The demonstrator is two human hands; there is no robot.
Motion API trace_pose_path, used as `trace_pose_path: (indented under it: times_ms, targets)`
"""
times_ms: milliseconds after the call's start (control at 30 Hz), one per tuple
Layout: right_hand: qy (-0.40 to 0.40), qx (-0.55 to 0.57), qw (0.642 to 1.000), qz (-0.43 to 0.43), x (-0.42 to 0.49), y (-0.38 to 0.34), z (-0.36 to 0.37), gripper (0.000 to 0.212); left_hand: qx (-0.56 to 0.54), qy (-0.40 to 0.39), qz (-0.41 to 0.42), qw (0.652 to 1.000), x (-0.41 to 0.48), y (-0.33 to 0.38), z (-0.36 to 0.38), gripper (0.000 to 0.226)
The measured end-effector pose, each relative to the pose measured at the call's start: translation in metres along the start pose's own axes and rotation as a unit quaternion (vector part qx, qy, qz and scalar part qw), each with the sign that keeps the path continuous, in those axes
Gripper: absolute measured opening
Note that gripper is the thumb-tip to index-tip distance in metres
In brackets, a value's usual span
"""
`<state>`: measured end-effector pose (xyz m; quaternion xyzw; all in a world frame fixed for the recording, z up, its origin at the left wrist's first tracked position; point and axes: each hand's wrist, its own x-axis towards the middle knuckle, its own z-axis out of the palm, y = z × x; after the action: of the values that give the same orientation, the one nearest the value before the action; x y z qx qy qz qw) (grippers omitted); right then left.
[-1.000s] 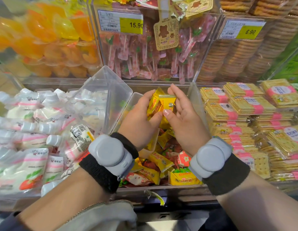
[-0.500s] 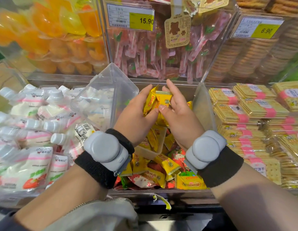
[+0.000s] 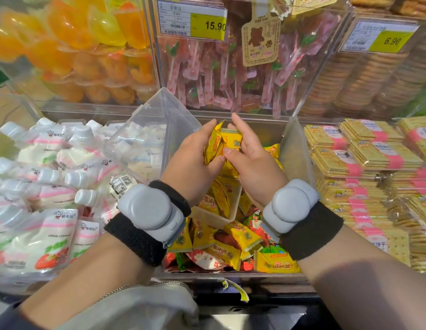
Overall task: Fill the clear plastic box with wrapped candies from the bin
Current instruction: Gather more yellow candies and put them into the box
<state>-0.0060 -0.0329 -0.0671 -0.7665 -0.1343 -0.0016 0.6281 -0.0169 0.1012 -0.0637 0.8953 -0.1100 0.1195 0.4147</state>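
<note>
Yellow wrapped candies [image 3: 225, 146] are pinched between both hands — left hand [image 3: 190, 165] fingers curled around the bunch from one side, right hand [image 3: 256, 167] fingers closed on it from the other, thumbs meeting in front. The clear plastic box [image 3: 216, 215] sits directly below the fingertips, partly filled, resting in the bin [image 3: 294, 151] — loose candies surround it.

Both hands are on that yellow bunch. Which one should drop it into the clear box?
Probably the left hand. It sits directly above the clear plastic box, cupping the yellow candies. The right hand hangs further right, over the loose candies in the bin.
</note>
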Motion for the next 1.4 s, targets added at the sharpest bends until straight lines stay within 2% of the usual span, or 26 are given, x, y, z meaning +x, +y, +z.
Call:
trace_pose_path:
  times_ms: [467, 833, 1033, 1400]
  targets:
    - [-0.007, -0.076, 0.997, 0.008, 0.004, 0.008, 0.001, 0.062, 0.089, -0.008, 0.03, 0.996, 0.0, 0.001, -0.001, 0.066]
    - [0.002, -0.137, 0.99, 0.017, 0.003, 0.011, -0.001, 0.056, 0.167, -0.017, 0.022, 0.986, -0.003, 0.005, 0.0, 0.061]
    - [0.002, -0.057, 0.997, 0.044, 0.001, 0.01, -0.002, 0.061, 0.199, -0.021, 0.02, 0.98, -0.003, 0.001, -0.001, 0.056]
    - [0.026, -0.046, 0.998, 0.045, -0.006, 0.016, -0.012, 0.065, 0.228, -0.033, 0.007, 0.973, -0.005, 0.0, 0.001, 0.041]
